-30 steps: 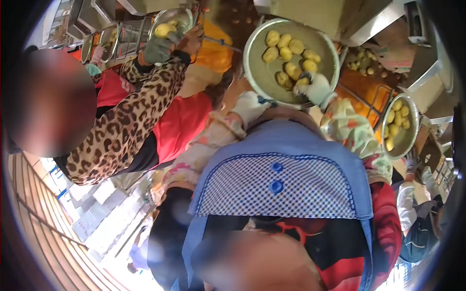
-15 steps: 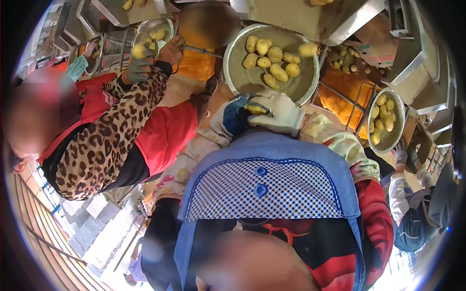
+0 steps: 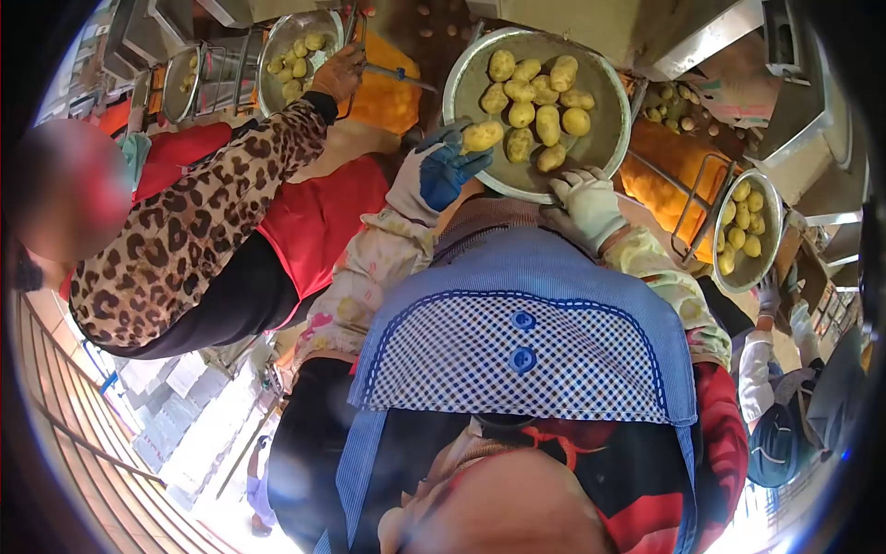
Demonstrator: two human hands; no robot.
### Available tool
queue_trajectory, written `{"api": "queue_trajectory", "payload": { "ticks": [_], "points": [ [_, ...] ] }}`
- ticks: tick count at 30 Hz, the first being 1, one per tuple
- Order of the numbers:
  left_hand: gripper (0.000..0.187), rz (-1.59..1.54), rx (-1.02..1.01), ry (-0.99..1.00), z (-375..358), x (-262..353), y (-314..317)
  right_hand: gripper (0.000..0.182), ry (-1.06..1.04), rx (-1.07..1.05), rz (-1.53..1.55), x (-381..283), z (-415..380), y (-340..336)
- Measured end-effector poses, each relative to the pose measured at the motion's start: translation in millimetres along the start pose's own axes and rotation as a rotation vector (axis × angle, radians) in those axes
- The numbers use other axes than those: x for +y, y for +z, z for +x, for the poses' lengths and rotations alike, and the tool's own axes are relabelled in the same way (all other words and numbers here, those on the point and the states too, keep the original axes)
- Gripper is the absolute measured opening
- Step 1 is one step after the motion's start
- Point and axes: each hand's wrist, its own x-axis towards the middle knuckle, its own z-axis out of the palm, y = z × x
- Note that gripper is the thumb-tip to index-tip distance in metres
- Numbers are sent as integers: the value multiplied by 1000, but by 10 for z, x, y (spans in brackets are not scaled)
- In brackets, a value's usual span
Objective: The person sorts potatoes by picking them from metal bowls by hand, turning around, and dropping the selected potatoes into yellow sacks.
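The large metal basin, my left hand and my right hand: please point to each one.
Large metal basin (image 3: 604,111): head view, bare inner wall.
Left hand (image 3: 443,174): head view, blue gloved palm.
Right hand (image 3: 591,203): head view, back of glove.

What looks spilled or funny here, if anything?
Some potatoes seem to lie loose past the right edge of the big bowl, outside any bowl. That looks odd, since most others sit in bowls; whether they spilled, I can't tell.
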Motion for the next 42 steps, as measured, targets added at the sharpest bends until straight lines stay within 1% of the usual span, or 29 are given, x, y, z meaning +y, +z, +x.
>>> {"api": "queue_trajectory", "payload": {
  "ticks": [2, 3, 4, 5, 8, 11, 12, 14, 15, 16, 17, 18, 19, 21, 23, 25, 26, 29, 30, 33, 34, 37, 38, 41, 42],
  "points": [
    [39, 84, 3, 76, -19, -14, 66, 36, 1, -3, -39, 71, -5, 120],
    [39, 239, -4, 107, -30, -36, 51, 35, 2, -9, -55, 87, -19, 156],
    [39, 396, -10, 140, -23, -57, 28, 31, -18, 43, -65, 102, -45, 174],
    [39, 553, -15, 180, -2, -60, 14, 30, -25, 53, -80, 128, -66, 186],
    [37, 403, 91, 97, 32, 32, 94, 30, -46, 142, -81, 193, -135, 285],
    [35, 234, 179, 5, 44, 77, 189, 30, -23, 132, -115, 214, -186, 322],
    [33, 217, 162, 99, 55, 97, 196, 30, -20, 126, -124, 207, -196, 320],
    [33, 115, 180, 121, 142, 277, 102, 28, -10, 107, -142, 204, -227, 321],
    [33, 59, 193, 124, 153, 363, 28, 27, -25, 133, -141, 198, -230, 352],
    [33, 81, 107, 180, 124, 438, 117, 27, -23, 150, -135, 190, -232, 382],
    [36, 72, 101, 275, 33, 456, 202, 26, -14, 164, -139, 207, -257, 397],
    [38, 5, 39, 195, -37, 525, 197, 23, 27, 126, -153, 186, -258, 395],
    [40, -60, -25, 117, -74, 577, 173, 22, 12, 140, -146, 151, -263, 321],
    [43, -233, -323, 40, -152, 505, 166, 20, 14, 123, -166, 163, -270, 344],
    [48, -208, -199, 29, -263, 391, 149, 20, 13, 131, -184, 206, -243, 424],
    [51, -148, -50, -6, -331, 298, 349, 20, 15, 112, -187, 201, -234, 442],
    [54, -156, -136, -25, -309, 233, 260, 21, 19, 92, -183, 196, -221, 435],
    [52, -273, -332, -177, -157, 102, 101, 22, 35, 15, -176, 171, -165, 372],
    [52, -269, -334, -149, -130, 61, 176, 23, 36, -6, -169, 161, -153, 334],
    [52, -114, 29, -100, -49, 26, 414, 26, 17, -36, -110, 147, -163, 202],
    [49, -61, 79, -64, 9, -4, 441, 26, 3, -34, -86, 154, -167, 178],
    [43, -46, -147, -284, 324, 40, 380, 26, -18, -24, -49, 149, -173, 115],
    [39, 308, 17, -157, 353, -10, 386, 26, -25, -5, -48, 144, -192, 98],
    [38, 1161, 215, 34, 733, -228, 552, 26, -12, 48, -110, 168, -262, 121],
    [53, 1584, 248, -57, 696, -202, 925, 27, -13, 77, -143, 196, -297, 146]
  ]
}}
